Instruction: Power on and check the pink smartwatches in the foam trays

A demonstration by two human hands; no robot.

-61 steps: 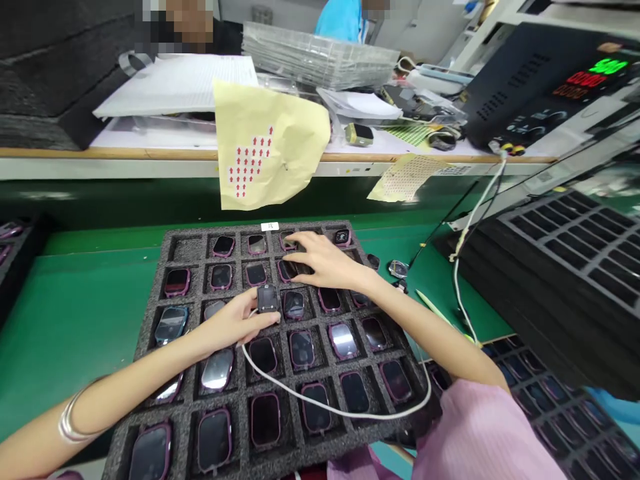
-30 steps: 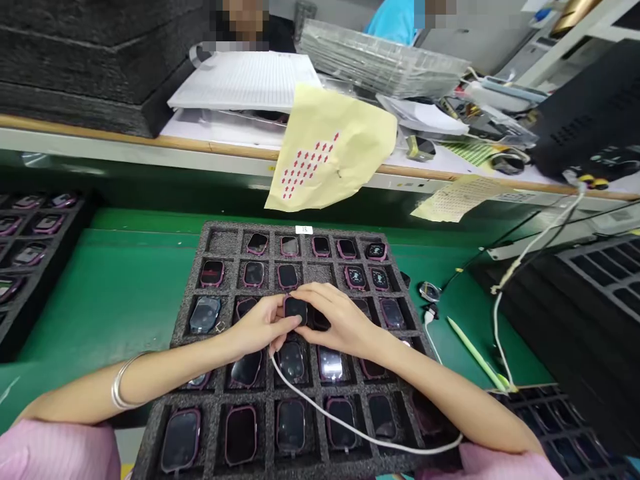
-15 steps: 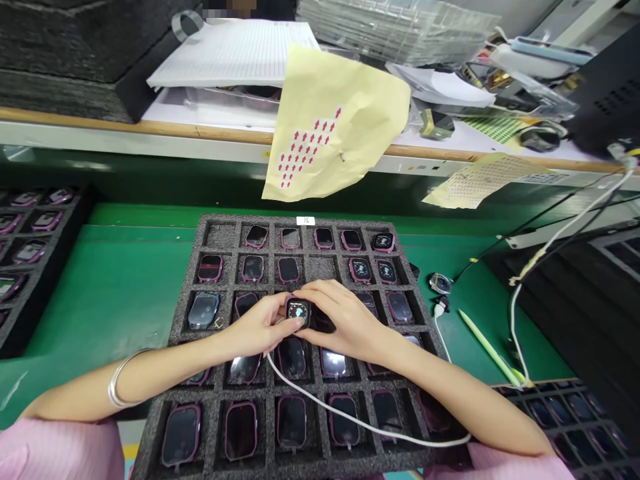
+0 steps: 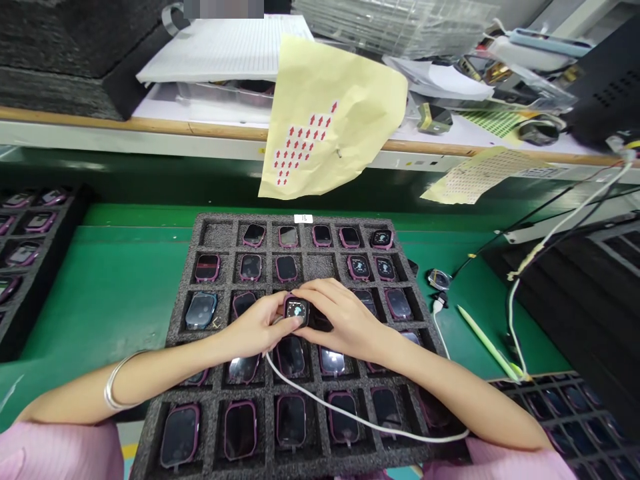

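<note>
A smartwatch (image 4: 297, 309) with a lit dial and purple frame is held between both hands above the foam tray (image 4: 320, 265). My left hand (image 4: 267, 323) grips its left side, thumb lying across the lower part of the screen. On the other side, the fingers of my right hand (image 4: 340, 317) close around its top and right edges. A white cable (image 4: 350, 419) runs from under my left hand toward the right forearm; its end at the watch is hidden. Around my hands, tray pockets hold several purple-framed watch bodies and a blue one (image 4: 201, 310).
A second tray (image 4: 60, 247) of watches lies at the left, another (image 4: 565, 413) at the lower right. On the green table rest a light green pen-like stick (image 4: 487, 343) and a clear round piece (image 4: 439, 280). Yellow paper (image 4: 335, 120) hangs from the shelf edge (image 4: 210, 133).
The view has shifted very slightly. Both hands keep the same hold on the watch, and nothing in the tray has visibly moved.
</note>
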